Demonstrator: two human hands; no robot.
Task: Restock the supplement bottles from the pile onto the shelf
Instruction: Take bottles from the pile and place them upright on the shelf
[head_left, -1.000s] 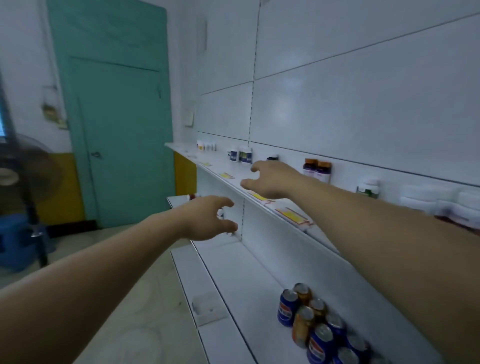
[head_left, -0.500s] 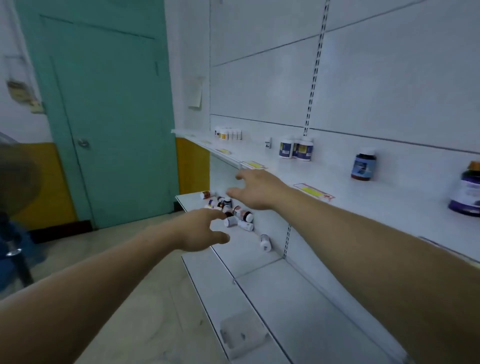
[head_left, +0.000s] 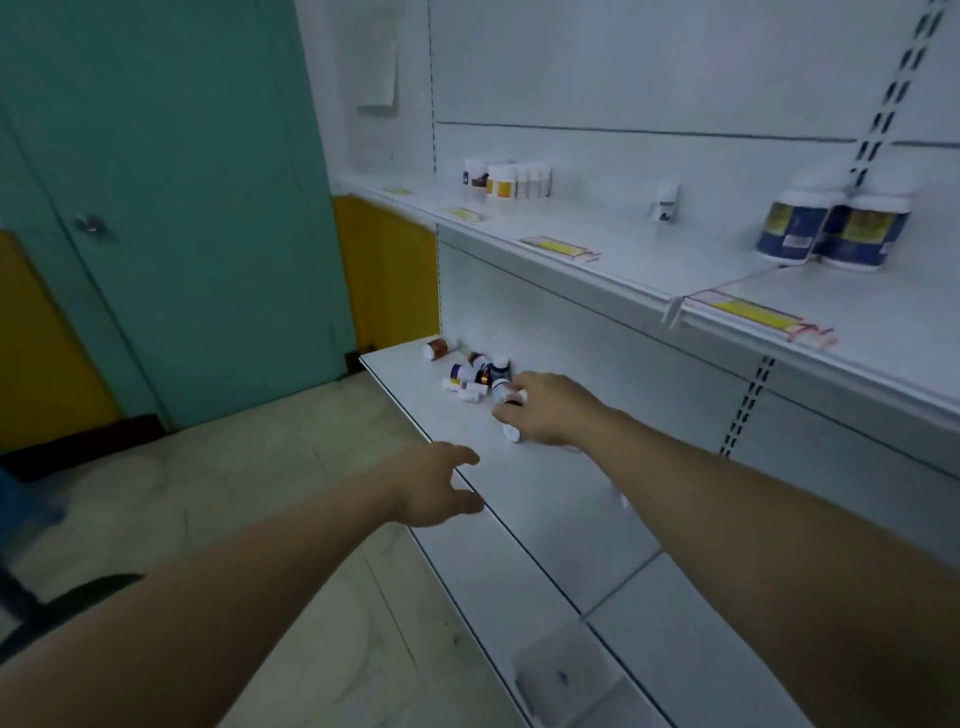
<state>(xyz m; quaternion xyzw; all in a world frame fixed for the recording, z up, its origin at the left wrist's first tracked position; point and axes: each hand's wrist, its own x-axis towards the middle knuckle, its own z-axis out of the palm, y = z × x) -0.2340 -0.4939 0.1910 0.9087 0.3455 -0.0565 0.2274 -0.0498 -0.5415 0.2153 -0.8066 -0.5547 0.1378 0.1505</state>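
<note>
Supplement bottles (head_left: 475, 375) lie tumbled in a pile at the far left end of the lower shelf (head_left: 550, 499), against its back panel; the upper shelf (head_left: 623, 260) waits above. The right hand (head_left: 545, 410) has its grip curling onto the nearest bottle, though whether it has closed is unclear; better to take one bottle squarely by the body. The left hand (head_left: 441, 491) hovers wide, holding nothing, at the front edge.

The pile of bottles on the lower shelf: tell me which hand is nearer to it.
Right. The right hand is at the near edge of the pile of bottles, fingers among them. The left hand hangs short of it, over the lower shelf's front edge.
</note>
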